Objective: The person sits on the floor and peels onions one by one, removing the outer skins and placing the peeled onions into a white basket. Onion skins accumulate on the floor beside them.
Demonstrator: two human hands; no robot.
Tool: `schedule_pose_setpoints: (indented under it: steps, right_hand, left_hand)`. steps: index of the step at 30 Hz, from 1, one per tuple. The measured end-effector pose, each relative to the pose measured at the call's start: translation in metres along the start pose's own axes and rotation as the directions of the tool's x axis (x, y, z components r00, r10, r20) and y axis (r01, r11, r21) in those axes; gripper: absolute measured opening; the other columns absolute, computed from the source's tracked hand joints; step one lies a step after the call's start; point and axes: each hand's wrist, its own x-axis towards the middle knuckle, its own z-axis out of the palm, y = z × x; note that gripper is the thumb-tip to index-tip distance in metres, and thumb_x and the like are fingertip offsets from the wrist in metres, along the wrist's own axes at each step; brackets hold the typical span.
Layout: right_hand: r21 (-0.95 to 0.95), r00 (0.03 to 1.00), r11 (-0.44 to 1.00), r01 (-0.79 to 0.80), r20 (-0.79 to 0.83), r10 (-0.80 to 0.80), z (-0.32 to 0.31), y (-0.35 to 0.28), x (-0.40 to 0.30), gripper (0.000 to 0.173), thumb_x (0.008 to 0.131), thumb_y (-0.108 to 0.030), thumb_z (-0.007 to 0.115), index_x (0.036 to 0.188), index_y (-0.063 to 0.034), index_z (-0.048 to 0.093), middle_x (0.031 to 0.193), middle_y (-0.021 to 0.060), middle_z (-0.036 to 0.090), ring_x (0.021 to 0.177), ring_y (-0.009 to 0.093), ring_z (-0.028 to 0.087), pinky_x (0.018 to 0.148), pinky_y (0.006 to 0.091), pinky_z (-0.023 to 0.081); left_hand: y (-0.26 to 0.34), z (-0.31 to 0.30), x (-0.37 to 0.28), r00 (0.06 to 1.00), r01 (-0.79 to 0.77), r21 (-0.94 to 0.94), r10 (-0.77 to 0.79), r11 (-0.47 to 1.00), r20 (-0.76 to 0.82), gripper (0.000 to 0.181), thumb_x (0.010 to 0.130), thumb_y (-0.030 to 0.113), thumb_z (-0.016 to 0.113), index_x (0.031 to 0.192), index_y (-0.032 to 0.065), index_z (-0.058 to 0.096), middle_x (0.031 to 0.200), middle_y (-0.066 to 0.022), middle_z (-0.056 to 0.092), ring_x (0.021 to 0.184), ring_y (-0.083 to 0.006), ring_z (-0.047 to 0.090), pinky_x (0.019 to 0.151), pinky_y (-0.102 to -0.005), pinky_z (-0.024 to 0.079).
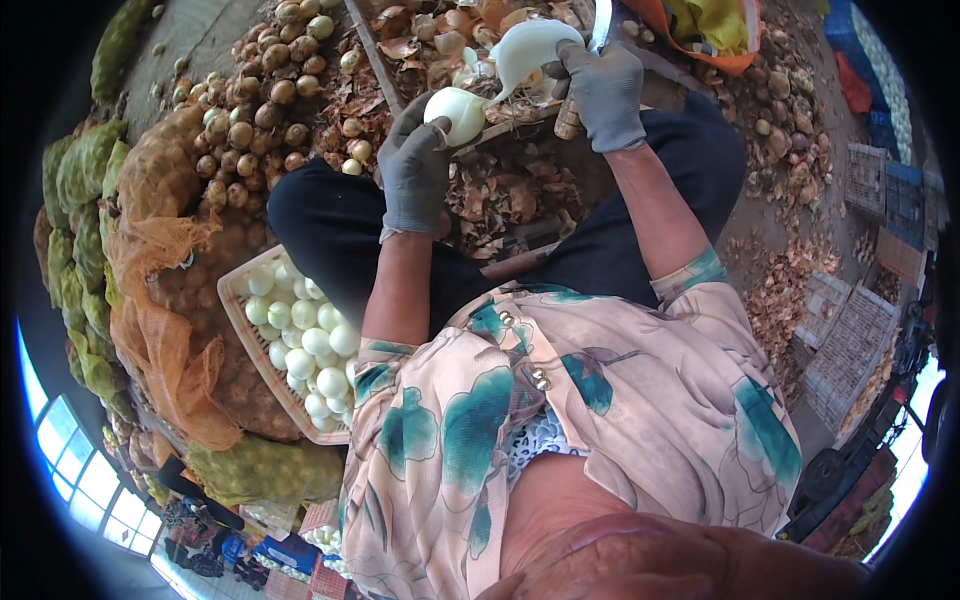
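Observation:
My left hand (412,176), in a grey work glove, grips a peeled white onion (459,118) near the middle top of the view. From the onion a wide pale layer of peel (534,51) stretches up and right to my right hand (609,94), also gloved. That hand is closed around a knife, whose wooden handle (568,120) shows below the fist. Its bright blade (602,24) points upward, away from me. The thumb side of the right hand touches the peel. Brown onion skins (517,199) lie below the onion, between my knees.
A plastic crate (259,341) of peeled onions stands by my left side. Behind it is an orange mesh sack (169,322) of onions. Loose unpeeled onions (247,135) are heaped at upper left. An orange-rimmed container (739,60) sits at upper right; stacked crates (855,349) stand at far right.

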Motion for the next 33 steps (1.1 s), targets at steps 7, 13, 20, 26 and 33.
schedule_pose_setpoints:
  steps: [7,13,20,26,33]
  right_hand:
    - [0.075,0.995,0.992,0.099,-0.030,-0.097,-0.010,-0.001,0.004,0.021,0.093,-0.013,0.068,0.087,0.0074,0.068,0.069,0.0116,0.070,0.051,0.014,0.064,0.046,0.0243,0.050]
    - [0.190,0.998,0.981,0.046,-0.054,-0.037,-0.019,-0.010,0.008,0.019,0.091,-0.012,0.069,0.087,0.0064,0.069,0.067,0.0090,0.068,0.047,0.013,0.060,0.045,0.0247,0.048]
    - [-0.068,0.999,0.998,0.000,-0.033,-0.002,-0.015,0.019,0.044,0.026,0.090,-0.018,0.073,0.086,0.0066,0.069,0.082,0.0142,0.072,0.059,0.012,0.065,0.047,0.0250,0.050]
    - [-0.184,0.914,0.975,0.127,0.404,-0.043,0.045,0.020,-0.011,0.033,0.089,-0.031,0.075,0.087,0.0020,0.073,0.070,0.0050,0.066,0.062,0.011,0.066,0.052,0.0223,0.054]
    - [-0.304,0.869,0.949,-0.090,0.441,0.224,0.060,0.001,-0.030,0.048,0.080,-0.046,0.076,0.089,0.0011,0.076,0.069,0.0120,0.070,0.065,0.017,0.068,0.062,0.0329,0.052]
  left_hand:
    - [-0.006,-0.007,-0.001,0.999,0.017,-0.054,-0.019,0.998,-0.036,0.052,0.087,0.018,0.065,0.129,-0.0102,0.054,0.120,-0.0208,0.063,0.107,-0.0319,0.065,0.087,-0.0432,0.058]
    - [-0.014,-0.017,0.005,0.986,0.047,-0.247,-0.085,0.968,-0.146,0.045,0.087,0.016,0.067,0.124,-0.0069,0.056,0.123,-0.0200,0.060,0.114,-0.0351,0.060,0.097,-0.0524,0.053]
    - [-0.009,-0.033,0.010,0.986,0.069,-0.518,-0.136,0.853,-0.093,0.048,0.091,0.022,0.068,0.128,-0.0047,0.053,0.128,-0.0205,0.056,0.119,-0.0364,0.057,0.100,-0.0550,0.052]
    - [-0.010,-0.019,0.005,0.984,-0.058,-0.259,0.012,0.964,-0.176,0.044,0.092,0.014,0.069,0.128,-0.0064,0.053,0.123,-0.0178,0.061,0.113,-0.0298,0.062,0.099,-0.0459,0.054]
    - [-0.005,0.002,-0.003,0.951,-0.182,-0.003,0.176,0.983,-0.256,0.043,0.086,0.001,0.065,0.126,-0.0103,0.056,0.118,-0.0187,0.065,0.107,-0.0267,0.065,0.098,-0.0363,0.052]
